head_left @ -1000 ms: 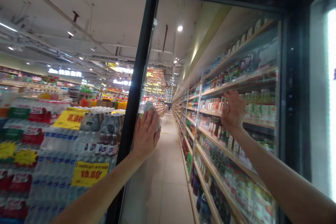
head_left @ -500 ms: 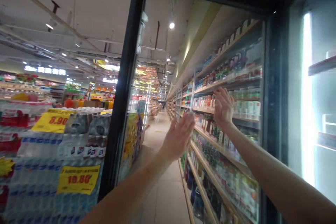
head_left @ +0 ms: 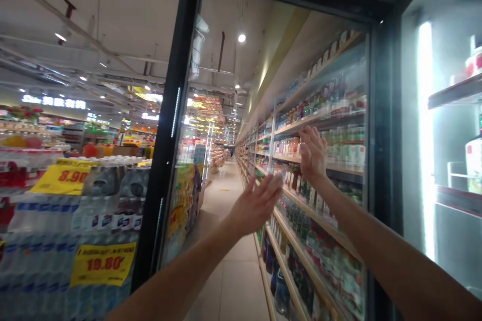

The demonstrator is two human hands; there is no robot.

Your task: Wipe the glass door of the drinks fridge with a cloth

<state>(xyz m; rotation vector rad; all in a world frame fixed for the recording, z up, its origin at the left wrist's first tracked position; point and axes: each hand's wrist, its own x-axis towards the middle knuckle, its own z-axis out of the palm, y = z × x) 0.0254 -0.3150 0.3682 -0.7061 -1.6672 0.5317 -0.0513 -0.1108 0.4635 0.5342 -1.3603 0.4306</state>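
Observation:
A black-framed glass door (head_left: 173, 110) stands swung out in front of me, hinged on the right beside a lit cooler (head_left: 410, 60). Both my arms reach toward its pane. My left hand (head_left: 254, 205) is low at the middle of the glass, fingers stretched out; a pale patch at its fingertips is too blurred to make out. Higher and to the right, my right hand (head_left: 313, 155) is raised with fingers apart and slightly bent, holding nothing visible. Whether either palm touches the glass I cannot tell.
Shelves of bottled drinks (head_left: 316, 215) run along the right, seen through the pane. A tiled aisle (head_left: 222, 200) leads away. At left stand stacked bottle packs (head_left: 41, 256) with yellow price signs (head_left: 103, 263). Bottles sit on cooler shelves (head_left: 457, 91) at right.
The view has turned slightly right, so the door and shelves sit further left and more of the cooler's bottles show. My left hand has shifted slightly right relative to the door; the right stays raised.

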